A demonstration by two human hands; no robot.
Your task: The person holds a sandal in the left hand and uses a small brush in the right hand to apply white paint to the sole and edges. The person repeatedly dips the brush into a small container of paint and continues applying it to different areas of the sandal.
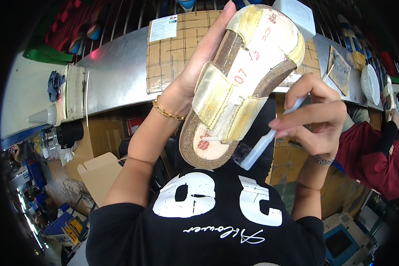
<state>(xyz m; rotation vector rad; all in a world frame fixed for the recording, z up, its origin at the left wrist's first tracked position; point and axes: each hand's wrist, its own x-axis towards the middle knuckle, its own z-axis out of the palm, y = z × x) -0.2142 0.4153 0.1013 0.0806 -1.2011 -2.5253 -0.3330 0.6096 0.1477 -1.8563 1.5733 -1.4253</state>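
My left hand (198, 66), wearing a gold chain bracelet, is closed on a sandal (239, 84) along its left edge. The sandal's underside faces me, its wide end up. Around a white middle with red print runs a brown cork rim, and yellowed strap ends are folded over onto it. My right hand (317, 116) pinches a pale blue plastic brush (262, 148) between thumb and fingers. Its dark bristled tip points down to the left, close beside the sandal's lower right edge. Whether the bristles touch the cork cannot be made out.
Behind the sandal, a cardboard sheet (167, 57) lies on a metal bench (115, 73). A white container (297, 17), a stained board (339, 71) and a white bowl (369, 84) stand farther right. Racked shoes (349, 35) line the back. Another person in a maroon garment (370, 155) is at right.
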